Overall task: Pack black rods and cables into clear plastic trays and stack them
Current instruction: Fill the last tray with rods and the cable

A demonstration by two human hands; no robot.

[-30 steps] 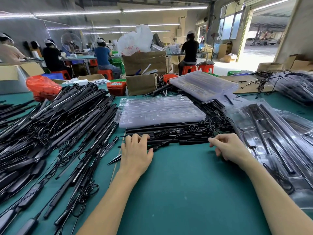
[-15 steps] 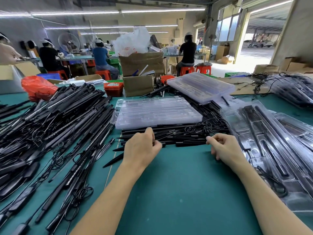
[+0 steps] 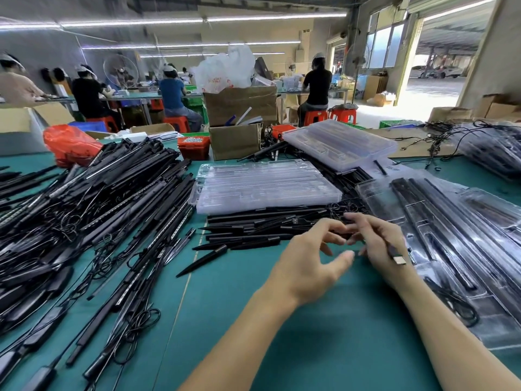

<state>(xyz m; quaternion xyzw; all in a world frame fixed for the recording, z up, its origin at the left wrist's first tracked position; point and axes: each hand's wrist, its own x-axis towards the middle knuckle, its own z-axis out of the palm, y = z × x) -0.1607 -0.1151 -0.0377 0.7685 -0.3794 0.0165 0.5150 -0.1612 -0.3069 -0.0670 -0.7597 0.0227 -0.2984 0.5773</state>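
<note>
Right hand (image 3: 377,244): fingers (image 3: 359,221) curled round a thin black rod with a pale square end tab (image 3: 399,260); the tab sticks out past the hand at about 4 o'clock. Left hand (image 3: 307,266): fingers (image 3: 328,230) half-curled, tips brought up to the right hand's; whether the rod is actually pinched by them cannot be told, contact point is blurred. Thumb is spread clear.

Step judged: one rod picked from the loose row, being sorted or oriented between both hands ahead of seating. No tray is being loaded by the hands yet.

Outward from the hands:
- 10–12 o'clock, just beside: flat row of loose black rods with coiled thin black cables (image 3: 253,230) on the green counter (image 3: 324,348).
- 12 o'clock, resting on that row: stack of empty clear moulded plastic trays (image 3: 262,184).
- 1 o'clock, further back: second tilted stack of clear trays (image 3: 338,145).
- 3 o'clock, near: clear trays already filled with black rods and cables (image 3: 451,235).
- 9 o'clock, well apart: large tangled heap of black rods and cables (image 3: 84,215).

Next move, as judged: rod to be aligned lengthwise with a tray slot, so an empty tray must be pulled from the 12 o'clock stack or the 3 o'clock tray used if a slot is free; cable to be kept coiled so it is not snagged.

Writing: red print is visible on the white plastic bag (image 3: 225,69) and a patterned label on the small red box (image 3: 194,146); neither can be read. No brand legible.
</note>
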